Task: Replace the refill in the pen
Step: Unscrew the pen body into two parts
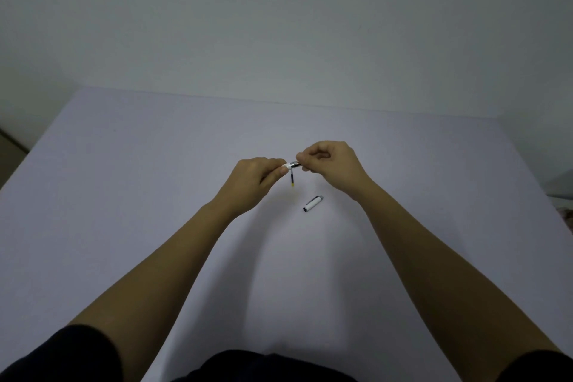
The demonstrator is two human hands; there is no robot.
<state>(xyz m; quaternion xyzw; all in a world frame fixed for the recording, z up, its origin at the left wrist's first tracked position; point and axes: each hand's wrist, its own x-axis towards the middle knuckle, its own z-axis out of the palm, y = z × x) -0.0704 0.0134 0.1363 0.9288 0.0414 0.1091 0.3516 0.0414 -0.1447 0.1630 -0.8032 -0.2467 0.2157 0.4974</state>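
Note:
Both hands meet above the middle of the pale table (155, 195). My left hand (252, 178) grips the white pen barrel (289, 166), most of it hidden in the fist. My right hand (331, 164) pinches the dark metal front section (297, 164) at the barrel's end. A thin dark refill (292, 178) with a yellow tip lies on the table just below the hands. The white pen cap (312, 204) with a silver end lies on the table, nearer to me and slightly right.
A plain wall (279, 25) rises behind the table's far edge. The table's left edge drops to a darker floor (9, 149). Some unclear objects sit past the right edge (564, 195).

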